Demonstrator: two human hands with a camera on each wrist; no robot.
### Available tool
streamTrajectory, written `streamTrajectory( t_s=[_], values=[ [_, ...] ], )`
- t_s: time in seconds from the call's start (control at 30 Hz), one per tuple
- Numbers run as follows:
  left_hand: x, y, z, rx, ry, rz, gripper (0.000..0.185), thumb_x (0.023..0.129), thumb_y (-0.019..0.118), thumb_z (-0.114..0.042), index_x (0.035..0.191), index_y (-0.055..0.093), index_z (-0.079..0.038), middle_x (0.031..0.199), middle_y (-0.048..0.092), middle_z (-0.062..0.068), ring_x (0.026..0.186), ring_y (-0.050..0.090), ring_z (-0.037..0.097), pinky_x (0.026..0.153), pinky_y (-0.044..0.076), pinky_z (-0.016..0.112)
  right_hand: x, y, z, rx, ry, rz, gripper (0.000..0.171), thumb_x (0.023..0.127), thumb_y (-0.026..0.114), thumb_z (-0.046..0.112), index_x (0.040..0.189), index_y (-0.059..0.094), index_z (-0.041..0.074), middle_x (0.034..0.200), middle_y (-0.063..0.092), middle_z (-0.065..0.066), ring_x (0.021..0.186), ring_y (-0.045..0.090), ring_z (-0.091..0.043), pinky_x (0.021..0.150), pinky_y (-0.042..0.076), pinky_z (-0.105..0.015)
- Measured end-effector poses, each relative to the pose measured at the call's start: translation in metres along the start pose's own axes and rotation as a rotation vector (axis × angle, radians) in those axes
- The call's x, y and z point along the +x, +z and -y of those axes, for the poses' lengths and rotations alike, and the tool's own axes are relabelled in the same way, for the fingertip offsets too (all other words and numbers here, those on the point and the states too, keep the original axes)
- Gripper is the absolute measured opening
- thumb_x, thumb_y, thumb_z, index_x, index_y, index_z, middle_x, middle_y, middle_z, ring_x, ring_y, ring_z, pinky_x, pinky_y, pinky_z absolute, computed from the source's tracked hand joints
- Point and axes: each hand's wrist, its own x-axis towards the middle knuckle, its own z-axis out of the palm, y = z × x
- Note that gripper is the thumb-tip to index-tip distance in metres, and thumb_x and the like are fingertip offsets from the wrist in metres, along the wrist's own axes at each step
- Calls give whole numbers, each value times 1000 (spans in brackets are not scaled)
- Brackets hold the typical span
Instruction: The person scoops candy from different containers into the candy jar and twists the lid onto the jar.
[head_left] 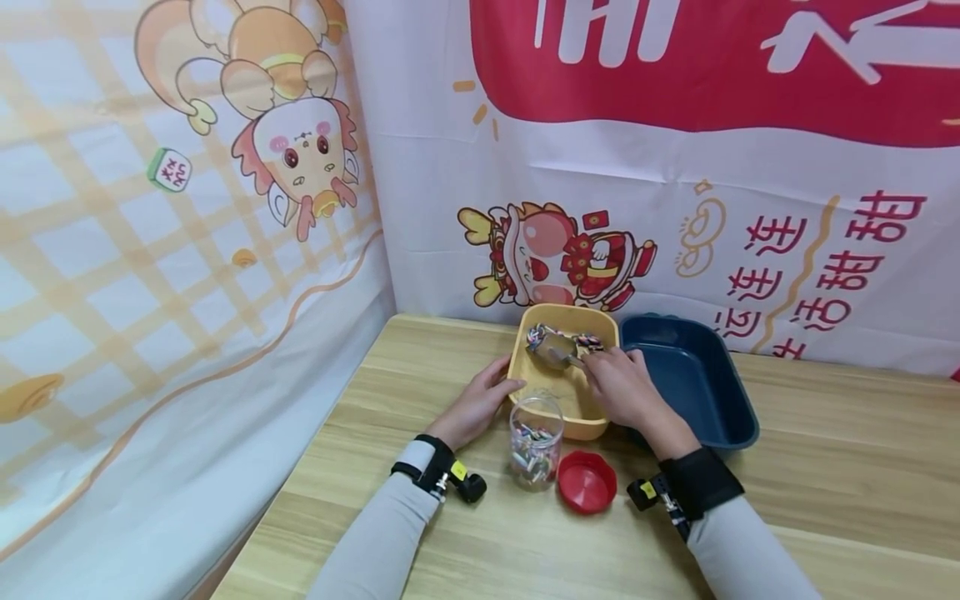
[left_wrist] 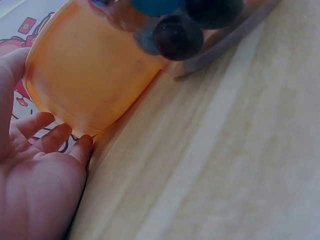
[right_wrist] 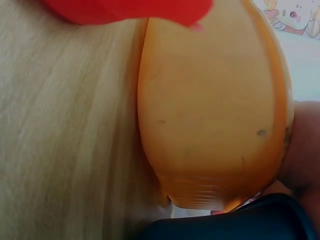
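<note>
A yellow tray (head_left: pixel 555 392) holds small multicoloured pieces (head_left: pixel 537 335) toward its far end. My left hand (head_left: pixel 480 400) grips its left side, thumb over the rim; in the left wrist view, the fingers (left_wrist: pixel 52 137) touch the outer wall. Over the tray, my right hand (head_left: pixel 622 387) holds a metal spoon (head_left: pixel 557 355), its bowl low among the pieces. Most of that hand lies outside the right wrist view, where only part shows beyond the rim. Close to the tray's near edge stands a clear jar (head_left: pixel 537 442), uncapped, partly filled with multicoloured pieces.
A red lid (head_left: pixel 587 482) lies right of the jar on the wooden table (head_left: pixel 525 550). Against the tray's right side sits a dark blue tray (head_left: pixel 690 375). Printed cloth (head_left: pixel 427 167) hangs behind and to the left of the table.
</note>
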Motion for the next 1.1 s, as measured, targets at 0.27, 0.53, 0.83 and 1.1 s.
streamTrajectory(
  t_s=[0.27, 0.53, 0.83, 1.1],
  values=[
    [-2, 0, -2, -9, 3, 8, 67, 104, 55, -10, 162, 23, -5, 165, 28, 20, 151, 32, 32, 125, 25, 40, 0, -1, 1, -37, -29, 18, 38, 103, 56, 14, 137, 61, 0, 130, 67, -17, 110, 54, -33, 90, 39, -49],
    [-3, 1, -1, 11, -17, -2, 66, 105, 54, -12, 162, 23, -7, 166, 28, 19, 151, 32, 31, 125, 25, 41, 0, -2, 0, -27, -43, 14, 39, 103, 55, 13, 140, 58, -1, 133, 64, -16, 108, 52, -32, 87, 39, -46],
    [-2, 1, -3, 10, -8, 3, 66, 104, 55, -11, 162, 24, -7, 166, 27, 20, 151, 32, 31, 125, 25, 39, -1, -2, -3, -17, -40, 35, 38, 104, 53, 14, 138, 60, 0, 132, 66, -17, 106, 51, -32, 87, 38, -46],
    [-3, 1, -4, 20, -15, 1, 65, 105, 54, -12, 163, 24, -8, 166, 28, 18, 151, 32, 31, 125, 26, 40, 0, -2, -3, -8, -39, 19, 41, 104, 51, 13, 142, 56, -1, 137, 63, -17, 110, 53, -33, 85, 38, -45]
  ],
)
